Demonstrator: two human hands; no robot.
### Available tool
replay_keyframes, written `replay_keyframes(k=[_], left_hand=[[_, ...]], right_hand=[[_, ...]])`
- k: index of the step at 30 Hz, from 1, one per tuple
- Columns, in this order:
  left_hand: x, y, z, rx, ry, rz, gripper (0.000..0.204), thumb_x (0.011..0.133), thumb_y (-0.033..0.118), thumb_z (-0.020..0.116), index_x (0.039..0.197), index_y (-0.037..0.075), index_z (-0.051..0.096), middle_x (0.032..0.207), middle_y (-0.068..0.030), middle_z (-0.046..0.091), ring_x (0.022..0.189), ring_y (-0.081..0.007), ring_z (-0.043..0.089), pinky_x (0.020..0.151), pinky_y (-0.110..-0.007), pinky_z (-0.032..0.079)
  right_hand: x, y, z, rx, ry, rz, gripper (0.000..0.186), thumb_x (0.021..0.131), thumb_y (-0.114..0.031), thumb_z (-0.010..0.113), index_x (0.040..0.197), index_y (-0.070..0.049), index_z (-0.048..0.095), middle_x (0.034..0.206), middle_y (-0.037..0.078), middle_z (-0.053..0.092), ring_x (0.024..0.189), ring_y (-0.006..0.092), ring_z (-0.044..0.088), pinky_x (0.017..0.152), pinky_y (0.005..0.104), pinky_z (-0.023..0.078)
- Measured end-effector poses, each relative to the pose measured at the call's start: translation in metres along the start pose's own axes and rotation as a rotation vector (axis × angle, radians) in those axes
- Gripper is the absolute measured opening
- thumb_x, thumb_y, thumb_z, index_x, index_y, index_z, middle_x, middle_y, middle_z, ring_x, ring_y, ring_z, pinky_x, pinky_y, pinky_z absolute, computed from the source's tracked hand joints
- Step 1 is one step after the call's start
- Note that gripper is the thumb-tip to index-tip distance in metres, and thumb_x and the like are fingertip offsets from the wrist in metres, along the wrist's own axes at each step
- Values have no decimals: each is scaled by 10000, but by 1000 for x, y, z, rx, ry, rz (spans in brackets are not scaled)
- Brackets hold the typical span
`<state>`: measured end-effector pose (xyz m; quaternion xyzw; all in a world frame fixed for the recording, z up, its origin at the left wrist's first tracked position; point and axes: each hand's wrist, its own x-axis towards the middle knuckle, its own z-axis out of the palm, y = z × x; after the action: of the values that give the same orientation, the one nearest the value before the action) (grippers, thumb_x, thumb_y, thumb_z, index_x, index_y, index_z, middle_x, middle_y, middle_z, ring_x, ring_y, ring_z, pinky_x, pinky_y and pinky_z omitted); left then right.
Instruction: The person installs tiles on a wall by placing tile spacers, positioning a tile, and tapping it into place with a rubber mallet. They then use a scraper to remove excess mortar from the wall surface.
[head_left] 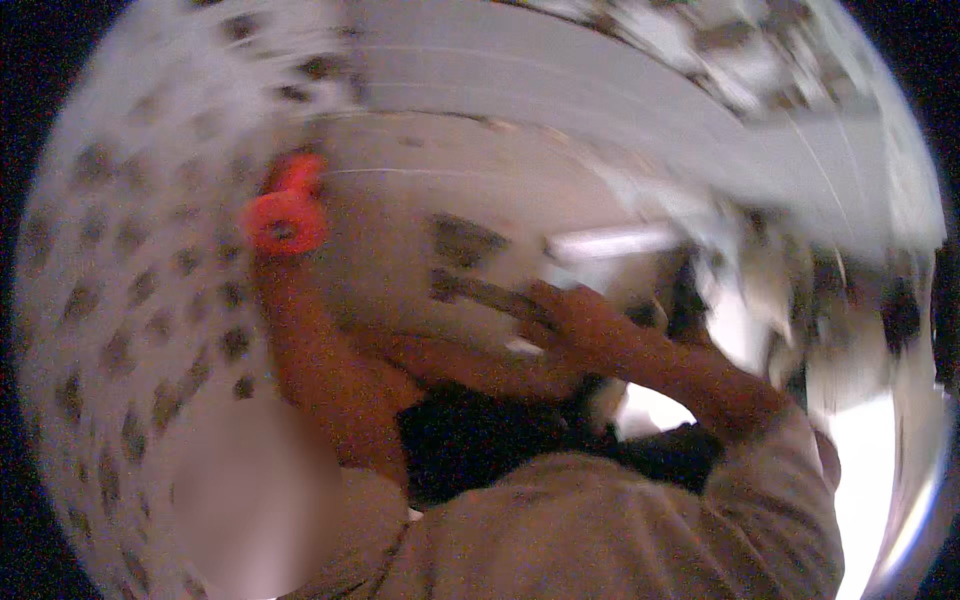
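Motion blurs much of the picture. From the lower right my right arm reaches to the middle, where my right hand (pixel 562 318) is closed on a narrow stick-like tool (pixel 490 294) with a short dark end. It points left above a brownish surface (pixel 400 220), and a dark patch lies just beyond it. On the left my bare left arm stretches up and away. At its far end my left hand (pixel 290 285) meets a bright red-orange round thing (pixel 287 222) with a dark centre; smeared fingers hide how they touch. A second red-orange piece (pixel 302 172) sits behind it.
A pale surface with dark spots (pixel 130 290) fills the left side. Beyond the brownish area runs a grey band (pixel 560 75). A bright bar-shaped light patch (pixel 615 241) and blurred clutter (pixel 840 300) show at the right. Dark cloth (pixel 480 440) is near my body.
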<state>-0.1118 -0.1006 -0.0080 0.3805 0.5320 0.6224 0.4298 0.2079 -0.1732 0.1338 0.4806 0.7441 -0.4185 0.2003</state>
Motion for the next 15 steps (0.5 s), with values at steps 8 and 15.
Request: replay_keyframes(k=[8,15], left_hand=[[-7,24,6,-321,-43,-88,154,844,189,638,877,40,648,787,-72,635,652,-189,600,612,-343,510],[-20,28,-26,-407,-54,-82,152,844,191,642,880,44,649,786,-71,635,654,-190,604,613,-343,513]], right_hand=[[-3,-66,60,267,100,-152,379,886,-242,568,1188,-14,535,996,255,641,925,467,615,827,523,502],[23,-95,94,303,260,-319,405,899,-284,569,1185,0,531,1012,277,633,938,488,605,830,553,485]])
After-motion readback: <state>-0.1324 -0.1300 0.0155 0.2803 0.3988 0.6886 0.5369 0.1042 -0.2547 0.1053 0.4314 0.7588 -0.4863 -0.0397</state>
